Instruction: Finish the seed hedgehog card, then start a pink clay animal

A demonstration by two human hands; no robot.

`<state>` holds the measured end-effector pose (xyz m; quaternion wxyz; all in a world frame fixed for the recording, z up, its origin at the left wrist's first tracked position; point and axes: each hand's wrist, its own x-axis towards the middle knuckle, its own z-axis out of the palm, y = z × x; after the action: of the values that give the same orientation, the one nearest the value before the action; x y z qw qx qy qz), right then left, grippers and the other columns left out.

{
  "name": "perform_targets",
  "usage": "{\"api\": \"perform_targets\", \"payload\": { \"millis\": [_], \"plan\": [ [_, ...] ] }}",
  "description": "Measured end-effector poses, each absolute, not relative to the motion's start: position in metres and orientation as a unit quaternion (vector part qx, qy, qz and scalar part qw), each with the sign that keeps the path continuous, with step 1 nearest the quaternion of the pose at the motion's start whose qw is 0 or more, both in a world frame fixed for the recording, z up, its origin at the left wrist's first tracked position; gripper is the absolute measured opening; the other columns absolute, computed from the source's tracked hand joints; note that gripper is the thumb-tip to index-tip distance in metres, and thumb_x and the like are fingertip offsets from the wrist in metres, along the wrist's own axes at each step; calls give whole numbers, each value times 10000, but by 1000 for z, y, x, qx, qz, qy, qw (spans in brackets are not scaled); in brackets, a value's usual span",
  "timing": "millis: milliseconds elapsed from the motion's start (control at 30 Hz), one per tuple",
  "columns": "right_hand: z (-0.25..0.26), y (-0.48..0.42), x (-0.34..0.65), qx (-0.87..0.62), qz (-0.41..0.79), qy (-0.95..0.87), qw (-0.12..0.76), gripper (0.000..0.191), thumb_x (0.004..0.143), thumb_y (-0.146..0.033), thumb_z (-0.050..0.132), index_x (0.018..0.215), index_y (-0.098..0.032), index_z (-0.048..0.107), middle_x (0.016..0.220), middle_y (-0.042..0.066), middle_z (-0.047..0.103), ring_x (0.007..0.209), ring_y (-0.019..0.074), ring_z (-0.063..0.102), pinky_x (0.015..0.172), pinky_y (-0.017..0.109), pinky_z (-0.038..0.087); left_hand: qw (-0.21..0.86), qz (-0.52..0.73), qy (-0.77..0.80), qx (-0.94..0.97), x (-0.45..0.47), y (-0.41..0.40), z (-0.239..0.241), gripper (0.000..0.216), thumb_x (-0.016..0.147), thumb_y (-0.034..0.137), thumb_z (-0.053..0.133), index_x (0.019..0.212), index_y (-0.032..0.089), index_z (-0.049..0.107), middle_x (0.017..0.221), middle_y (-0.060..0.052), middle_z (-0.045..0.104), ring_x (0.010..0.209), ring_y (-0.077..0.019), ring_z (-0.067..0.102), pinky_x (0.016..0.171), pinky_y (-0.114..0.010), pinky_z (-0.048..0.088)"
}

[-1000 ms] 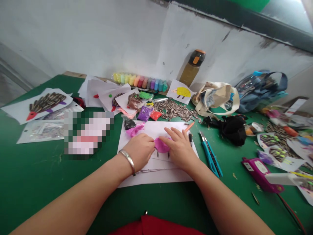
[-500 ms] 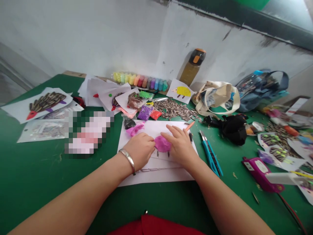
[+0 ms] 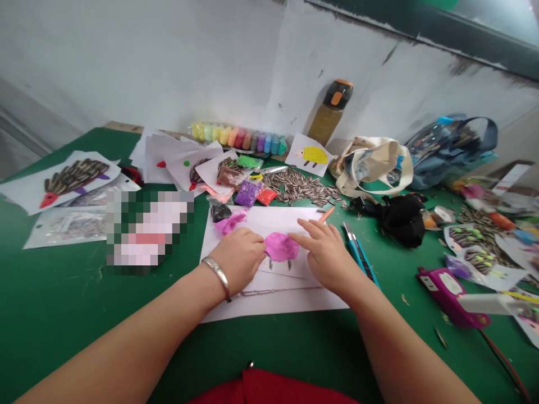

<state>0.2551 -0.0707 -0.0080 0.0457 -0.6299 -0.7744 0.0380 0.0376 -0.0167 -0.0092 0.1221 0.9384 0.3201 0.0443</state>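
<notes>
A flattened oval of pink modelling clay (image 3: 281,247) lies on a white paper sheet (image 3: 273,308), with two dark drawn legs showing below it. My left hand (image 3: 241,255), with a silver bangle at the wrist, rests at the clay's left edge. Its fingers are curled and pressed together, and what they pinch, if anything, is hidden. On the other side, my right hand (image 3: 328,252) has its fingers spread, an index fingertip touching the clay's right edge. More pink clay in its wrapper (image 3: 231,221) sits just behind my left hand, beside a black clay packet (image 3: 220,211).
A blue utility knife (image 3: 361,255) lies right of the paper. Behind are a sunflower seed pile (image 3: 301,187), purple clay (image 3: 247,193), a yellow hedgehog picture (image 3: 311,155) and a bottle (image 3: 330,112). A magenta glue gun (image 3: 452,297) is at the right, seed hedgehog art (image 3: 76,179) at the left.
My right hand has moved right, off the clay's face to its edge, uncovering more of the pink oval. It now overlaps part of the utility knife. My left hand stays in place.
</notes>
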Motion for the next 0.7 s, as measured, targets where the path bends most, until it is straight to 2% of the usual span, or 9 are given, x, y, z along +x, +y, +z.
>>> {"api": "perform_targets", "payload": {
  "millis": [133,300,533,700],
  "plan": [
    [-8,-73,251,-624,44,-780,-2,640,786,-29,423,1331,-337,557,1507,71,403,1354,348,354,1061,645,239,121,52,316,940,37,-17,-11,235,928,178,478,932,122,706,912,-99,683,937,-248,593,871,-404,473],
    [-14,-70,245,-622,24,-782,-27,590,807,-65,429,1329,-314,550,1517,70,390,1377,344,318,1072,660,188,117,59,311,941,36,-16,-13,234,927,176,476,926,127,705,907,-96,679,933,-241,593,864,-397,471],
    [-17,-66,245,-625,20,-780,-19,581,798,-72,430,1316,-305,556,1511,67,400,1374,332,329,1062,666,212,120,43,319,939,38,-17,-11,244,935,187,466,926,120,700,925,-97,677,931,-246,582,872,-404,464],
    [-17,-67,243,-622,11,-783,22,582,793,-59,415,1301,-295,576,1519,73,385,1363,315,350,1071,632,239,124,35,325,937,37,-18,-10,249,939,189,458,915,123,697,918,-99,675,936,-244,582,872,-391,462]
  ]
}}
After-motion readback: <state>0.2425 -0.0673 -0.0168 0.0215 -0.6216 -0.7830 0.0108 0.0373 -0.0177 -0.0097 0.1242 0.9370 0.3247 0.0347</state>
